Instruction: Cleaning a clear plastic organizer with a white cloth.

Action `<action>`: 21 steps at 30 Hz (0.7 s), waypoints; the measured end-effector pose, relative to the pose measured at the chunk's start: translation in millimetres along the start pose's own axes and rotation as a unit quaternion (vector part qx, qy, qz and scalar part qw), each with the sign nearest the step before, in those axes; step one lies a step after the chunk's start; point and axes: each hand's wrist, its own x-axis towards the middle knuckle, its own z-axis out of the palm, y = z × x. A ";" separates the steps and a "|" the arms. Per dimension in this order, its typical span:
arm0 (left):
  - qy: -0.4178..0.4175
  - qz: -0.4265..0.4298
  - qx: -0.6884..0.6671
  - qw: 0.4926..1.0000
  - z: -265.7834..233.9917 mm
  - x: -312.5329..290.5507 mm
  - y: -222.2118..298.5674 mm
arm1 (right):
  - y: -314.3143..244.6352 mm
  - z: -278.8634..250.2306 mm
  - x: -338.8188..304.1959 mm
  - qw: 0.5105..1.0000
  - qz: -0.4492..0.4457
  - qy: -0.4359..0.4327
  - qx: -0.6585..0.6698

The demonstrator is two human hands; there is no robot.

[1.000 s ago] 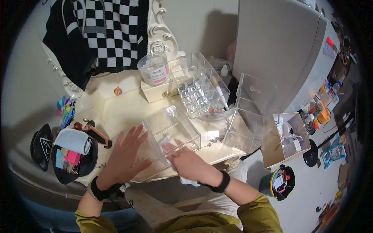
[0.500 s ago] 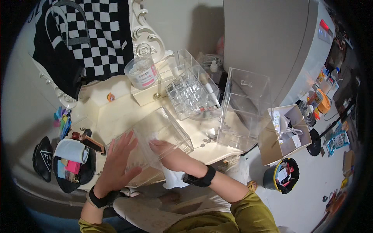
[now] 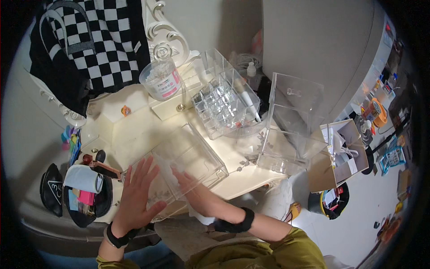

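Note:
A clear plastic box (image 3: 200,142) lies tilted on the cream dressing table in front of me. My left hand (image 3: 136,195) is flat against its left side, fingers spread and thumb apart. My right hand (image 3: 197,193) reaches into the near part of the box, partly seen through a clear panel and slightly blurred. A white tissue (image 3: 200,217) shows beneath that hand, with a pale bit at the fingertips; its exact grip is hard to see.
Behind stand a clear compartment organizer (image 3: 224,107), a round tub (image 3: 160,80) and a taller clear drawer case (image 3: 291,121). On the left sits a black pouch of small items (image 3: 105,197). A cardboard box (image 3: 322,175) and bucket (image 3: 316,204) stand right.
My view has shifted slightly, so the surroundings sit differently. My right hand's fingers look straighter within the clear box; my left hand stays spread against its side.

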 end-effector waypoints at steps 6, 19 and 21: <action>-0.008 -0.009 0.015 1.000 -0.1 -2.3 -0.3 | -18.2 -22.8 -27.1 0.998 -0.046 0.006 0.033; 0.003 -0.001 0.015 1.000 0.8 -2.2 0.3 | -6.1 -18.4 18.4 0.986 0.140 -0.060 0.073; 0.003 -0.004 0.005 1.000 0.6 -2.6 0.0 | -11.0 -16.7 -1.5 0.997 0.070 -0.006 0.020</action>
